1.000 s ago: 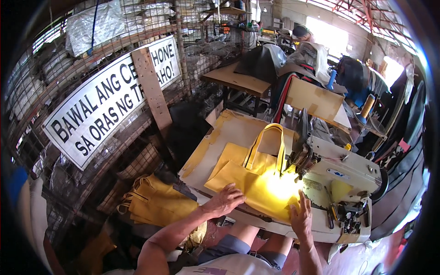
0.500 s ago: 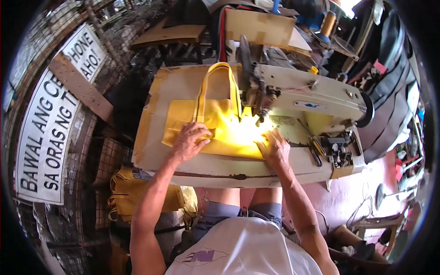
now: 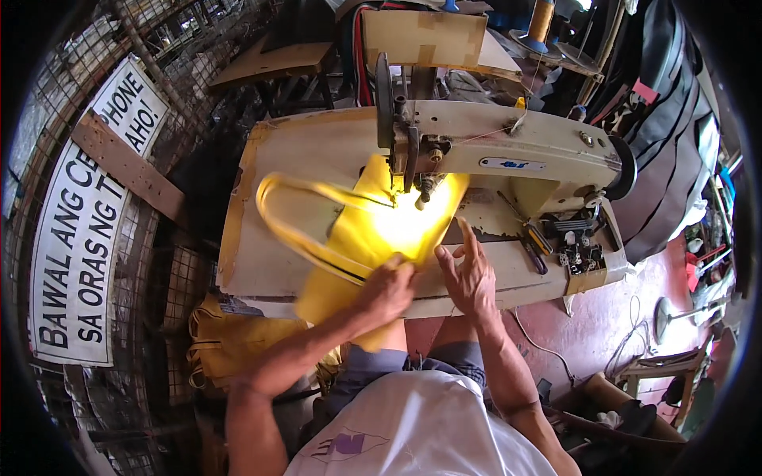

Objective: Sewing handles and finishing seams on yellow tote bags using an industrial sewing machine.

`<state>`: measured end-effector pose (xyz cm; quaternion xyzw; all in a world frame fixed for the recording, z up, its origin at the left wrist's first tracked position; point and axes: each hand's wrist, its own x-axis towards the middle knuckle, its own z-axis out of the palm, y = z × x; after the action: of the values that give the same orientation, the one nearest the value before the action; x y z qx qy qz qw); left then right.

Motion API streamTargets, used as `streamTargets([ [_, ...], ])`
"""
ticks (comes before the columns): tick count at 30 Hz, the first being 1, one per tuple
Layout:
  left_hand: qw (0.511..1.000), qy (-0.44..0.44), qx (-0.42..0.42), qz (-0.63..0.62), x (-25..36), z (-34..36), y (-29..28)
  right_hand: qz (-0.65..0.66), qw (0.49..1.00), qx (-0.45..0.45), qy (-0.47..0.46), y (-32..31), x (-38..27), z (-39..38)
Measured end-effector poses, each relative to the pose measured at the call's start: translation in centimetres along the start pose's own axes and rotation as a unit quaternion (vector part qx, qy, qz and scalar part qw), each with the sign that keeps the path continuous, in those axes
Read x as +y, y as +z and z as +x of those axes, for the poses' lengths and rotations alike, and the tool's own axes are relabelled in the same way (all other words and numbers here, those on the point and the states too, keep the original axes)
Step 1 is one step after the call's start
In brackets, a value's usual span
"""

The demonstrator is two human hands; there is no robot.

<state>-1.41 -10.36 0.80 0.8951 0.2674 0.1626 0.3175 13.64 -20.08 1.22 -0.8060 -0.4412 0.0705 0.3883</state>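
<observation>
A yellow bag panel [image 3: 349, 238] lies turned at a slant on the sewing machine's table, one part of it under the machine's needle area [image 3: 421, 198]. Its looped strap [image 3: 298, 186], with a dark line along it, swings out to the left. My left hand [image 3: 386, 287] is closed on the panel's near part, which hangs over the table's front edge. Just right of the panel, my right hand [image 3: 470, 274] is raised with fingers apart, holding nothing. A glaring lamp washes out the cloth round the needle, so the presser foot's contact is hidden.
Screwdriver-like tools [image 3: 536, 238] and a tray of small metal parts [image 3: 579, 250] lie on the table's right. More yellow bag pieces [image 3: 238, 345] are piled below left. An orange thread spool [image 3: 540, 22] stands behind the machine. Wire mesh [image 3: 182, 278] runs along the left.
The panel has turned from lying straight to a slant, its strap swinging left and down. My left hand has moved right and nearer with it. My right hand has come off the cloth.
</observation>
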Motion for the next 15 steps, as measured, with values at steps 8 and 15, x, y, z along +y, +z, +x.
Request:
streamTargets([
  [8,0.962,0.1,0.197,0.159,-1.7,3.3,-0.4,0.046,0.995,-0.075,-0.045,-1.5,2.8,3.3],
  [15,0.956,0.115,0.138,0.233,-5.5,4.0,-2.0,-0.137,0.941,-0.009,-0.308,1.3,0.6,4.5],
])
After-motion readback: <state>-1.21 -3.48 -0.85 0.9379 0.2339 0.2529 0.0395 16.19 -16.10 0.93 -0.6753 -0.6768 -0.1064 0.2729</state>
